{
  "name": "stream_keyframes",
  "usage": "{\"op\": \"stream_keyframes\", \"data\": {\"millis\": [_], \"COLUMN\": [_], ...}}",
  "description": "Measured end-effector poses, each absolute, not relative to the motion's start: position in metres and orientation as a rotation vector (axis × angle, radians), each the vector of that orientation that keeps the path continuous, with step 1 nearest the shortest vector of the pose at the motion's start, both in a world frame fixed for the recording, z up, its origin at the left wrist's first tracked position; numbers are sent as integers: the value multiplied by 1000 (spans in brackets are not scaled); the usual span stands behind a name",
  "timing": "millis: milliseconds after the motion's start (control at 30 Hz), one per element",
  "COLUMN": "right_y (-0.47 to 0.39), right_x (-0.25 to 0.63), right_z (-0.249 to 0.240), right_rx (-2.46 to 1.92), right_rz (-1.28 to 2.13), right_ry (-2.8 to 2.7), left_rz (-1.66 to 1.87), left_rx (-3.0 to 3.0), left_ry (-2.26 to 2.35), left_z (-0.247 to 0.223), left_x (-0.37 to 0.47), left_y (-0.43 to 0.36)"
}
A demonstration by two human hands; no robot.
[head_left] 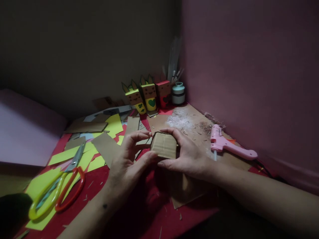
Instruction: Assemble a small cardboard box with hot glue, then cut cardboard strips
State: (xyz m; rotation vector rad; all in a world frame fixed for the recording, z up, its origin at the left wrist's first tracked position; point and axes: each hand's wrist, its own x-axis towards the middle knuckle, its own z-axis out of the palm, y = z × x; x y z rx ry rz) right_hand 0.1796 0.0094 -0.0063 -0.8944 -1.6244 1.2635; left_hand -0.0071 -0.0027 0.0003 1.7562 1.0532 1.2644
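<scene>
A small brown cardboard box (pixel 163 145) with a rounded top edge is held up over the red table, near the centre of the head view. My right hand (pixel 190 154) grips it from the right, thumb along its lower edge and fingers over the top. On the other side, my left hand (pixel 133 156) curves around the box, its thumb at the lower left corner and its fingers by the upper left edge. A flat cardboard piece (pixel 186 189) lies on the table below my right hand.
Scissors (pixel 72 162) lie on yellow paper (pixel 42 182) at left. A pink glue gun (pixel 219 142) rests at right on cardboard. Behind stand several paper figures (pixel 151 96) and a teal-lidded jar (pixel 178 93). Walls bound the table's back and right.
</scene>
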Motion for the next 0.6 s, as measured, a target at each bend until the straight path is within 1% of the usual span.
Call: {"op": "stream_keyframes", "data": {"millis": [133, 233, 500, 600], "right_y": [10, 11, 14, 12], "right_x": [180, 180, 182, 183], "right_z": [-9, -12, -14, -13], "right_rx": [-917, -875, -825, -849], "right_rz": [1003, 900, 867, 1019], "right_ry": [-1772, -1823, -1897, -1827], "left_rz": [1113, 1020, 920, 916], "left_rx": [1811, 1870, 1960, 1979], "left_ry": [1174, 1111, 978, 972], "left_z": [1, -2, -5, -3], "left_x": [-13, -14, -17, -17], "left_y": [2, 5, 10, 10]}}
